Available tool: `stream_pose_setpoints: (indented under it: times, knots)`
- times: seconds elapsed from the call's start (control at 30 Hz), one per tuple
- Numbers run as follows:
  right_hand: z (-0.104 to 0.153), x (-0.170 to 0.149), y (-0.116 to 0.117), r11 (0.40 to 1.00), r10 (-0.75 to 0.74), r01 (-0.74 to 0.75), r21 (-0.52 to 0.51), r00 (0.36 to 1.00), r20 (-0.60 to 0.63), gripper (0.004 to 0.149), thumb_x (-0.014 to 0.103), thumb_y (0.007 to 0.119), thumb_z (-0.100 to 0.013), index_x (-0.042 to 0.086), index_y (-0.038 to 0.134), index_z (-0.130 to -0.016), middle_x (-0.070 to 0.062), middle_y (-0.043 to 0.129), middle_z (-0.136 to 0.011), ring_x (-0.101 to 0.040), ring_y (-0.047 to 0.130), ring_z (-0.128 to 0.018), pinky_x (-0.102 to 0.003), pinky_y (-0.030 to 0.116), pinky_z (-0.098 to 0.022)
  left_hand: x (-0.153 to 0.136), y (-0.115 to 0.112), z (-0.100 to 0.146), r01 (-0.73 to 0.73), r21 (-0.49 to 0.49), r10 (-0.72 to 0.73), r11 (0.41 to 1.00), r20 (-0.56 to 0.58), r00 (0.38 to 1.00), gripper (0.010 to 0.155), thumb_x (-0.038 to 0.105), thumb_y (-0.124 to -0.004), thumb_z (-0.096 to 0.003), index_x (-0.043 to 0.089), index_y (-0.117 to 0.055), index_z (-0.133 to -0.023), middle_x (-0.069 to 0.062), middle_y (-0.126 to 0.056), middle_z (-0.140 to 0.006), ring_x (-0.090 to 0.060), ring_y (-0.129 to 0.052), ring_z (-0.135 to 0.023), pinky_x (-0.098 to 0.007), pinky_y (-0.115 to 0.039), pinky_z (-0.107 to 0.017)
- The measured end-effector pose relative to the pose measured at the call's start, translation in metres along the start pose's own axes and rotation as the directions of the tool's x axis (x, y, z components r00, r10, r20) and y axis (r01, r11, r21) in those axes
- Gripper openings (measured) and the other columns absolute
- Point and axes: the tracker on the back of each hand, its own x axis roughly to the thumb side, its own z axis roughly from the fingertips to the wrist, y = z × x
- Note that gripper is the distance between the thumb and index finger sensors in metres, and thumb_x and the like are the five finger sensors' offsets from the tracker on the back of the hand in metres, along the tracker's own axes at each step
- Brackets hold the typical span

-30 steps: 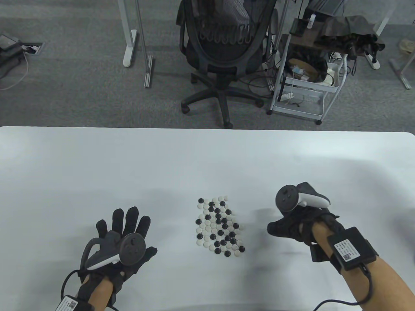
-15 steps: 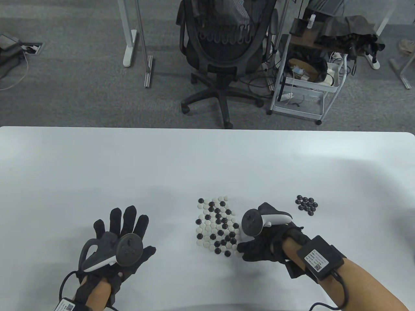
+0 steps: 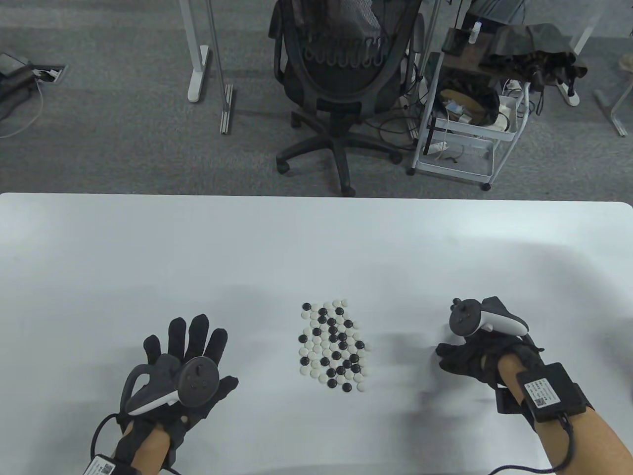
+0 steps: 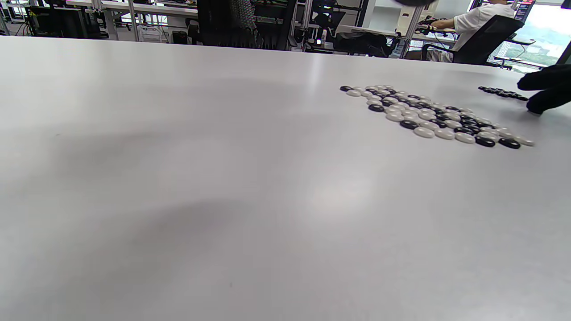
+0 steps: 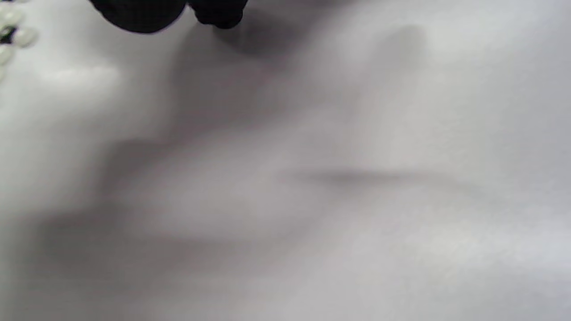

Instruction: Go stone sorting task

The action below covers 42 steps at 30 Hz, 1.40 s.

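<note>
A mixed patch of black and white Go stones (image 3: pixel 332 346) lies on the white table (image 3: pixel 316 237); it also shows in the left wrist view (image 4: pixel 432 116). A small pile of black stones (image 4: pixel 499 92) lies to its right, hidden under my right hand in the table view. My right hand (image 3: pixel 445 354) hovers low beside that pile with its fingers curled together (image 4: pixel 542 89); what they pinch is hidden. My left hand (image 3: pixel 198 346) lies left of the patch, fingers spread, holding nothing.
An office chair (image 3: pixel 341 74) and a white wire cart (image 3: pixel 465 128) stand on the floor beyond the table's far edge. A few white stones (image 5: pixel 13 26) show at the right wrist view's left edge.
My right hand went left to the patch's lower right corner, then back right to the black pile. The black stone at that corner is gone. The left hand stayed put.
</note>
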Motion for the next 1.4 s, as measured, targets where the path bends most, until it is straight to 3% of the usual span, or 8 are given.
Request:
stream_pose_setpoints:
  times: [0.5,0.7,0.8,0.9,1.0,1.2,1.4]
  knots:
    - [-0.016,-0.034,-0.028,0.986,-0.159,0.152,-0.062,0.979,-0.127,0.065,0.053,0.057,-0.054,0.029,0.041,-0.112,-0.022,-0.014,-0.105,-0.054,-0.019,-0.086,-0.082,0.0,-0.054,-0.001,0.001,0.002,-0.01,0.004,0.01,1.0,-0.016,1.0,0.08,0.056,-0.043,-0.0623,0.011,-0.007,-0.119,-0.032,0.013,-0.116,-0.062,0.013,-0.095,-0.086,-0.001,-0.055]
    - [-0.006,-0.03,-0.041,0.97,-0.225,0.219,-0.108,0.973,-0.055,0.066,0.054,0.055,-0.054,0.027,0.043,-0.113,-0.023,-0.014,-0.105,-0.054,-0.019,-0.086,-0.082,0.0,-0.054,-0.001,0.001,0.001,-0.008,-0.001,0.008,1.0,-0.016,1.0,0.08,0.056,-0.043,-0.0623,0.011,-0.007,-0.119,-0.032,0.013,-0.116,-0.062,0.013,-0.095,-0.086,-0.001,-0.055]
    - [0.006,-0.012,-0.049,0.97,-0.21,0.21,-0.121,0.978,0.01,0.066,0.053,0.056,-0.054,0.025,0.047,-0.113,-0.024,-0.012,-0.106,-0.054,-0.018,-0.086,-0.082,0.0,-0.054,-0.002,0.002,0.001,-0.004,-0.002,0.004,1.0,-0.022,1.0,0.08,0.056,-0.043,-0.0624,0.011,-0.007,-0.119,-0.032,0.013,-0.116,-0.062,0.013,-0.095,-0.086,-0.001,-0.055]
    - [0.017,0.027,-0.045,0.992,-0.088,0.095,-0.083,0.992,0.09,0.064,0.052,0.058,-0.055,0.024,0.053,-0.112,-0.025,-0.009,-0.107,-0.054,-0.017,-0.087,-0.082,0.002,-0.054,-0.002,0.003,0.002,-0.008,0.003,0.008,1.0,-0.023,1.0,0.08,0.056,-0.043,-0.0624,0.011,-0.007,-0.119,-0.032,0.013,-0.116,-0.062,0.012,-0.096,-0.086,-0.001,-0.055]
    - [0.023,0.067,-0.032,0.998,0.056,-0.054,-0.022,0.988,0.145,0.063,0.052,0.058,-0.055,0.023,0.055,-0.111,-0.025,-0.008,-0.107,-0.055,-0.016,-0.086,-0.082,0.002,-0.054,-0.002,0.002,0.002,-0.003,0.004,0.003,1.0,-0.024,1.0,0.08,0.056,-0.043,-0.0624,0.011,-0.007,-0.119,-0.032,0.013,-0.116,-0.062,0.013,-0.095,-0.086,-0.001,-0.055]
    - [0.026,0.151,0.009,0.954,0.282,-0.299,0.007,0.908,0.31,0.064,0.053,0.058,-0.055,0.024,0.053,-0.111,-0.025,-0.009,-0.107,-0.055,-0.016,-0.086,-0.082,0.003,-0.054,0.0,0.001,0.001,0.004,-0.001,-0.004,1.0,-0.028,1.0,0.08,0.056,-0.043,-0.0624,0.011,-0.007,-0.119,-0.032,0.014,-0.116,-0.062,0.013,-0.095,-0.085,0.0,-0.055]
    - [0.021,0.186,0.036,0.927,0.339,-0.374,0.01,0.852,0.398,0.066,0.053,0.057,-0.055,0.024,0.045,-0.113,-0.024,-0.013,-0.105,-0.055,-0.017,-0.086,-0.082,0.002,-0.054,-0.001,0.002,0.002,0.003,0.009,-0.003,1.0,-0.029,1.0,0.08,0.056,-0.043,-0.0624,0.011,-0.007,-0.119,-0.032,0.014,-0.116,-0.062,0.013,-0.095,-0.084,0.001,-0.055]
